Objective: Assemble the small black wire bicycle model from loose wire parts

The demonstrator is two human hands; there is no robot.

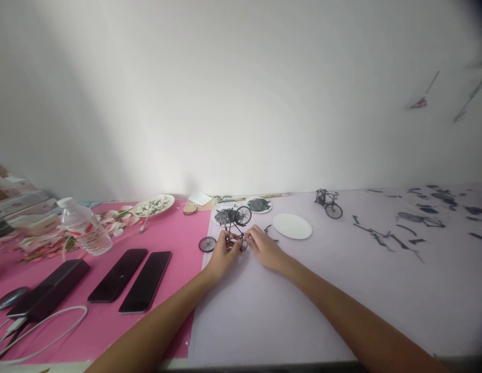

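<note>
- While the left hand [224, 256] grips a model bicycle [236, 225] near the right edge of the pink mat [171, 331], the right hand [267, 249] curls beside it.
- Its fingers' grip cannot be told.

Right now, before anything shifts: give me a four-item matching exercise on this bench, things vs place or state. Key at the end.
Things
1. Left hand
2. Two phones
3. Bottle
4. Blank white plate

Place or state
A. Clear plastic, white-capped
B. On the lilac surface, beyond and to the right of the right hand
C. Fingers on a small bicycle
D. Lying side by side on the pink surface

Pairs: 1-C, 2-D, 3-A, 4-B
</note>
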